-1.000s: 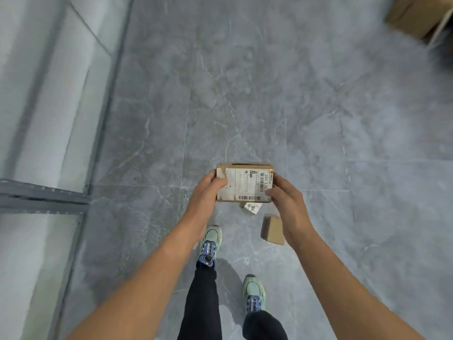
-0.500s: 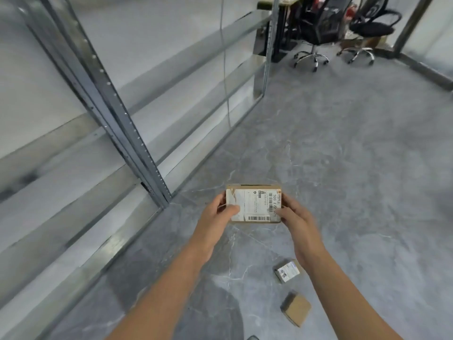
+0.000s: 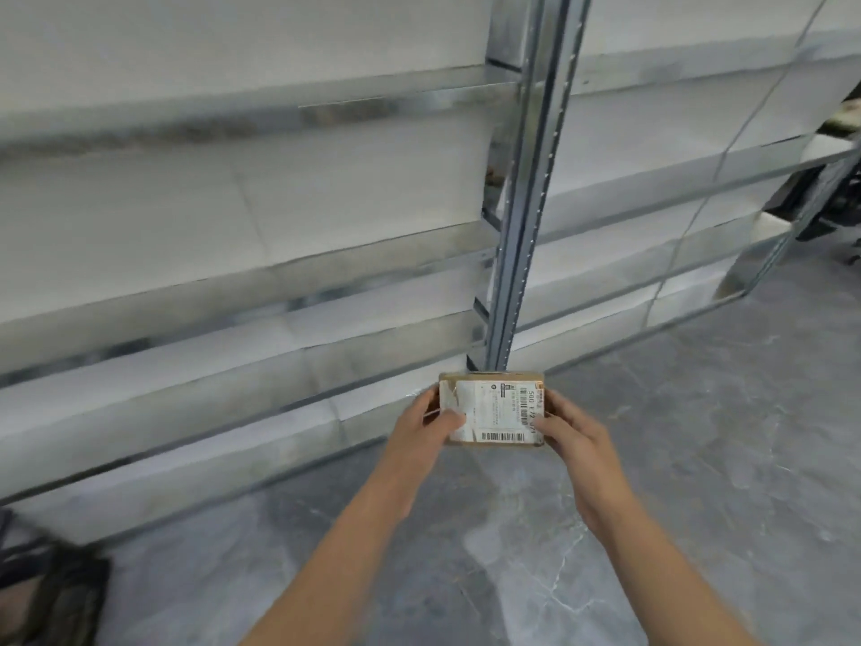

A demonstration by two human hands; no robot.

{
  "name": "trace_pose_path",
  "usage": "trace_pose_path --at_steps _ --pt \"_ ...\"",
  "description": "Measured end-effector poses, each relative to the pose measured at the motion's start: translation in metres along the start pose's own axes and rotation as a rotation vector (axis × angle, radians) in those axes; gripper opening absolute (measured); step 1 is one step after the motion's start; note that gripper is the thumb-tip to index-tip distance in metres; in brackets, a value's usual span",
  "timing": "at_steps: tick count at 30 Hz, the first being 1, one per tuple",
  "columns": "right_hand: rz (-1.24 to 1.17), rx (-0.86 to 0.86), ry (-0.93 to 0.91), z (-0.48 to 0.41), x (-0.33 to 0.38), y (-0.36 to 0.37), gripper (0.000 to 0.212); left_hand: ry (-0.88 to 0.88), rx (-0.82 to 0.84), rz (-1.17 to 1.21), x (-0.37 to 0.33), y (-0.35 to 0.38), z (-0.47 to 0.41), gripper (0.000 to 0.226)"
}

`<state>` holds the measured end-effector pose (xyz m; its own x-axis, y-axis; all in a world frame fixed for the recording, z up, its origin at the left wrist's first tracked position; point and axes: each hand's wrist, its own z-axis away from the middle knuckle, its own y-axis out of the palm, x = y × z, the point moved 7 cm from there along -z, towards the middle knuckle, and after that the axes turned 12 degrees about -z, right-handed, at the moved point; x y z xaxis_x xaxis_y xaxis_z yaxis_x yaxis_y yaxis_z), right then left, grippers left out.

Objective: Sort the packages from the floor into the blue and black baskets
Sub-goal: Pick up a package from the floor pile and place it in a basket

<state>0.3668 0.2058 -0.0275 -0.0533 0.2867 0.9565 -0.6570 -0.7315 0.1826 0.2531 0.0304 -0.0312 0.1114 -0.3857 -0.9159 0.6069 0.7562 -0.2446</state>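
A small brown cardboard package (image 3: 495,409) with a white shipping label and barcode is held up in front of me at mid-frame. My left hand (image 3: 426,433) grips its left edge with the thumb over the label. My right hand (image 3: 570,438) grips the right edge, thumb on the label's lower corner. A dark basket (image 3: 51,594) shows partly at the bottom left corner on the floor, blurred. No blue basket is in view.
A metal shelving rack (image 3: 517,226) with white shelves fills the left and upper view, its upright post just behind the package. Grey marble floor (image 3: 699,459) stretches to the right. Dark office chair parts (image 3: 838,198) show at the far right edge.
My view has swung left and up toward the rack. The two small packages on the floor have left the frame, and the dark basket has come in. Both hands keep holding the package.
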Motion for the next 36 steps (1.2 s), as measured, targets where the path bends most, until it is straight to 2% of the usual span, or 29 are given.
trace_pose_path --at_steps 3,8,15,20,29,36 --pt "0.028 0.096 0.021 0.006 -0.016 0.073 0.048 -0.033 -0.105 0.045 0.025 -0.072 0.023 0.035" --pt "0.050 0.300 0.059 0.029 -0.037 0.192 0.041 -0.069 -0.282 0.137 0.066 -0.178 0.073 0.031" --pt "0.156 0.583 0.100 0.066 -0.070 0.321 0.042 -0.070 -0.552 0.244 0.125 -0.275 0.142 0.040" --pt "0.238 0.772 0.143 0.085 -0.095 0.386 0.044 -0.147 -0.736 0.319 0.164 -0.310 0.186 0.042" --pt "0.309 1.112 0.261 0.105 -0.135 0.484 0.043 -0.249 -1.071 0.429 0.192 -0.343 0.236 0.035" --pt "0.363 1.250 0.345 0.112 -0.167 0.522 0.042 -0.330 -1.239 0.545 0.215 -0.336 0.254 0.037"
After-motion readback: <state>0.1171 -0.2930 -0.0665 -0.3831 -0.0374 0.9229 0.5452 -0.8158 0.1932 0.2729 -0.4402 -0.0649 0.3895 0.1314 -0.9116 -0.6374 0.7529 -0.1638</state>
